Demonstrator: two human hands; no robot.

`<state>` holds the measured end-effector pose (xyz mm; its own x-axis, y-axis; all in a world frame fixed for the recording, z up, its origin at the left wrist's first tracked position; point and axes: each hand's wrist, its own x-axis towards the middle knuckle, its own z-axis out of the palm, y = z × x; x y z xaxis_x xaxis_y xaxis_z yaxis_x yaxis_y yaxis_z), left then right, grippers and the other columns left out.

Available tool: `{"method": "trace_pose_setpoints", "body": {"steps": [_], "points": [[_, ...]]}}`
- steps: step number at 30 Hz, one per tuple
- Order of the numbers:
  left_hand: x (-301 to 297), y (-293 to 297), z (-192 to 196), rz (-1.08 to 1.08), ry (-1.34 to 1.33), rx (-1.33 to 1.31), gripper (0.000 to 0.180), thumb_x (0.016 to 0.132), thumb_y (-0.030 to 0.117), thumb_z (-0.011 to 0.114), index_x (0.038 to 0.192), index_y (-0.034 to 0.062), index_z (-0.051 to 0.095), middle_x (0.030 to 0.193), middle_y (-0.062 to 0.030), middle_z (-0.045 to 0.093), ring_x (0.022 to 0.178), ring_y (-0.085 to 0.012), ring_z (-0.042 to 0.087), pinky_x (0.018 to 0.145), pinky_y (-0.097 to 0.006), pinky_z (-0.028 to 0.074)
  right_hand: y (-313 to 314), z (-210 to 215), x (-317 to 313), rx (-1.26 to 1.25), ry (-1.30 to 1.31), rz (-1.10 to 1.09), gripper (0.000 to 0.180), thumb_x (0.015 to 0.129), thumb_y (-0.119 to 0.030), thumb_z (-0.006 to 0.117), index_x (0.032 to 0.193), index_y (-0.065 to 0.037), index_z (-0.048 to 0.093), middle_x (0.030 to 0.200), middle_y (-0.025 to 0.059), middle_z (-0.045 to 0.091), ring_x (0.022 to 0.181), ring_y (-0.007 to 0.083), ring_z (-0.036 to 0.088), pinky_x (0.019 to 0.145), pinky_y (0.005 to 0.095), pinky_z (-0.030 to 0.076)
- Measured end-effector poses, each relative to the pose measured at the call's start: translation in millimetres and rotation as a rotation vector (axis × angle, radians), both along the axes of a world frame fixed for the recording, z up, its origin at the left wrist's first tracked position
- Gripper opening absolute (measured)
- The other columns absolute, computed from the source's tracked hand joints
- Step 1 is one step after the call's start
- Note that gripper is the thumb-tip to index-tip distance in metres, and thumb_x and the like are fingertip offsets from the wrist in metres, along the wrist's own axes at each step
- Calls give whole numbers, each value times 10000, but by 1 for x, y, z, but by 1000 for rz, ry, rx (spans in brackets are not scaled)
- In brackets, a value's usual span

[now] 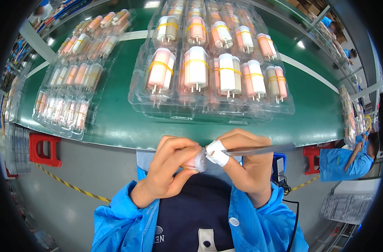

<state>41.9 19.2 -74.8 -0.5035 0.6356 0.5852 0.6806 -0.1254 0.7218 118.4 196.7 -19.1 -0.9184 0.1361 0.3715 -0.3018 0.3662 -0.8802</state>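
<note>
Closest to the lens, low centre: dark apron (pixel 191 210) between blue sleeves (pixel 116 222). Across the middle of the frame, one green belt (pixel 116 126). On it at upper centre, a clear blister tray (pixel 137 98) carrying bundles of white and pink cylinders, each bound with a yellow band; five bundles counted in the front row, five more behind, further rows too crowded to count. At upper left, at least two more clear trays (pixel 44 122) of smaller pieces. Below the belt, two red stools, one at left (pixel 43 149), one at right (pixel 312 157). At the right edge, a co-worker in blue (pixel 346 161).

Just below centre, left hand (pixel 168 168): fingers curled and pressed onto one small pinkish cylinder (pixel 195 161), end face turned right. Touching it, right hand (pixel 246 168): white-taped fingers (pixel 216 152) pinching one pair of tweezers (pixel 258 149), tip at the cylinder's end, handle pointing right.

Looks like fine tweezer work on that end face, under way. Calls next for a steady tip and a firm left-hand grip.
</note>
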Motion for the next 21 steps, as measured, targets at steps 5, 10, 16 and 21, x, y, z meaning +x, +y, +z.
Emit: {"method": "trace_pose_setpoints", "body": {"steps": [5,10,16,21], "points": [[0,2,-2,-55,89,-61,416,672,27,691,1070,-27,582,1053,-182,561,883,-322,534,765,-390,440,6,5,-1,162,-132,60,112,725,44,598,827,17,635,747,139,628,617,214,625,522,296,465],[5,-5,-13,-107,-305,65,460,752,53,681,1174,-44,524,1105,-169,546,961,-280,554,839,-357,448,7,-2,-3,-237,-122,44,108,770,47,615,874,25,635,820,135,647,711,189,641,620,290,501],[10,-8,-2,-161,-774,149,541,890,315,592,1248,-39,393,1059,-201,574,985,-232,584,834,-350,469,3,-19,5,-564,50,-34,140,804,30,631,943,45,620,891,154,645,819,193,635,717,284,502],[11,-7,-5,-265,-881,180,582,909,348,565,1284,-49,364,1113,-180,548,995,-213,566,857,-340,455,-6,-17,9,-570,81,-23,148,804,13,640,949,41,629,902,155,647,798,187,635,691,278,503]]}}
